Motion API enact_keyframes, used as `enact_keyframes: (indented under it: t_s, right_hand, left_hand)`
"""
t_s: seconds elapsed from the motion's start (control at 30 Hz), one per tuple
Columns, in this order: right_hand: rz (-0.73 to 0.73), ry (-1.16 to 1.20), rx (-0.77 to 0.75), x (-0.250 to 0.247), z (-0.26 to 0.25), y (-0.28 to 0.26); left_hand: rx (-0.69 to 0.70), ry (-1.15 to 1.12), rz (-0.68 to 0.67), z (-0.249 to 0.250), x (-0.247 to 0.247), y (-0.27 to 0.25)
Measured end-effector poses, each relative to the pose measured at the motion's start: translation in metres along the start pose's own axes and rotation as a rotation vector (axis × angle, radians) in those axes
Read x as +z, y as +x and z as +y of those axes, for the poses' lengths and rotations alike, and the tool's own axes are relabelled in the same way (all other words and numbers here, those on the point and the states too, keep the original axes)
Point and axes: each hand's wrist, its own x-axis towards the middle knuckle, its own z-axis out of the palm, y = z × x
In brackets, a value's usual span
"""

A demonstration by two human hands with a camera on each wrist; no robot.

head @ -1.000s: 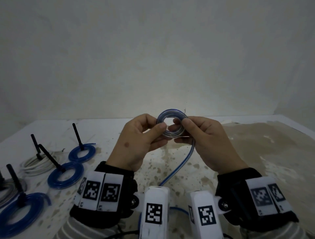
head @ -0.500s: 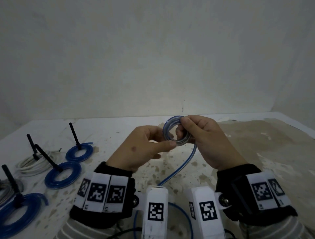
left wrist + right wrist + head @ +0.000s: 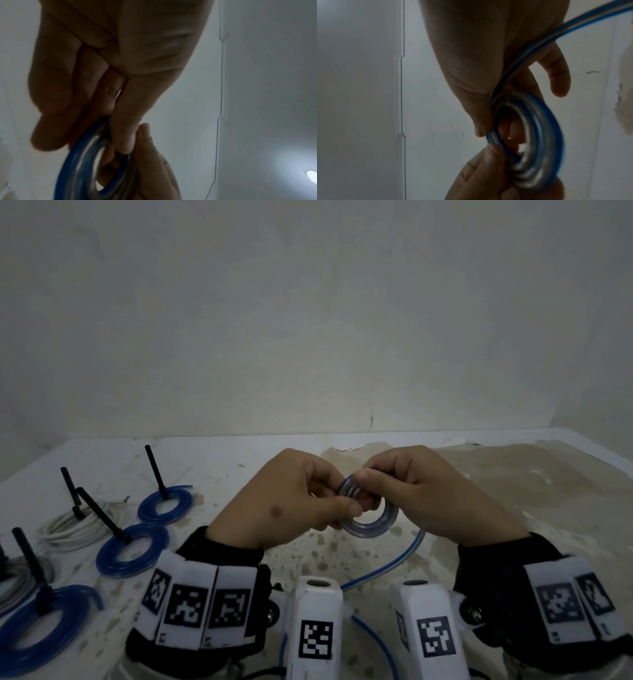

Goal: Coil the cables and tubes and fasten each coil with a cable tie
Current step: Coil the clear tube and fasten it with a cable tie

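**Loose tail running back under the right hand toward the person**

Both hands are holding a small coil of blue translucent tube (image 3: pixel 371 517) in the air above the stained table (image 3: pixel 513 484), and that coil is the landmark for everything here. The left hand (image 3: pixel 291 501) is pinching the coil's left side, thumb lying across the near face and fingers curled behind. The right hand (image 3: pixel 421 491) is gripping the coil's upper edge, thumb and forefinger closing over the stacked turns; in the right wrist view one finger is standing clear of the tube, straight and holding nothing.

The relation that matters: the unwound tail (image 3: pixel 394 563) is leaving the coil at its lower right, passing beneath the right hand, then curving down and toward the person's body, between the two wrist cameras. So the free length is lying on the right hand's side and nearer the person than the coil. The coil's open centre is facing up and toward the head camera, tilted rather than flat.

Judging from this, the right hand is the one placed to draw the next turn round, while the left is serving as the clamp.

To the left of the coil, well apart, finished blue coils (image 3: pixel 132 549) and a white cable coil (image 3: pixel 73 529) are lying on the table, each bearing a black cable tie (image 3: pixel 99 517) sticking upward
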Motion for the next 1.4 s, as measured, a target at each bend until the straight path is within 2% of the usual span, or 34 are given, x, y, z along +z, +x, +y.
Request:
enact_keyframes:
  t_s: [0.13,0.23,0.3,0.37,0.47,0.57,0.67,0.73,0.83,0.93,1.1,1.2,1.3,1.4]
  right_hand:
    - [0.188,0.182,0.043,0.011,0.01,0.007]
    - [0.229,0.345,0.113,0.016,0.011,0.011]
    - [0.252,0.409,0.088,0.02,0.009,0.012]
    - [0.315,0.455,0.039,0.023,0.006,0.013]
    - [0.409,0.492,-0.02,0.021,0.006,0.015]
    - [0.429,0.539,-0.008,0.016,0.009,0.014]
    - [0.353,0.418,0.0,0.015,0.011,0.012]
    - [0.301,0.216,-0.011,0.01,0.011,0.01]
    - [0.172,-0.075,-0.02,0.007,0.006,0.007]
    - [0.077,-0.175,-0.025,0.009,0.002,0.005]
    - [0.016,-0.192,-0.001,0.012,0.004,0.006]
    - [0.106,-0.07,0.004,0.016,0.005,0.007]
    - [0.253,0.141,0.053,0.017,0.008,0.009]
    - [0.29,0.277,0.076,0.02,0.01,0.012]
  left_hand:
    - [-0.056,-0.232,0.193,-0.009,0.004,0.008]
    - [-0.137,-0.512,0.331,-0.012,0.004,0.014]
    - [-0.172,-0.72,0.337,-0.01,0.006,0.016]
    - [-0.197,-0.815,0.286,-0.008,0.011,0.016]
    - [-0.207,-0.662,0.153,-0.01,0.019,0.015]
    - [-0.231,-0.464,0.081,-0.011,0.024,0.014]
    - [-0.23,-0.337,0.079,-0.01,0.019,0.012]
    - [-0.15,-0.244,0.117,-0.008,0.011,0.01]
    - [-0.001,-0.229,0.17,-0.003,-0.001,0.006]
    - [0.043,-0.112,0.176,0.001,-0.005,0.004]
    - [-0.007,0.086,0.101,0.0,-0.003,0.003]
    - [-0.021,-0.015,0.146,-0.005,-0.003,0.006]
    - [-0.11,-0.27,0.269,-0.012,-0.002,0.01]
    - [-0.153,-0.471,0.324,-0.013,0.005,0.014]
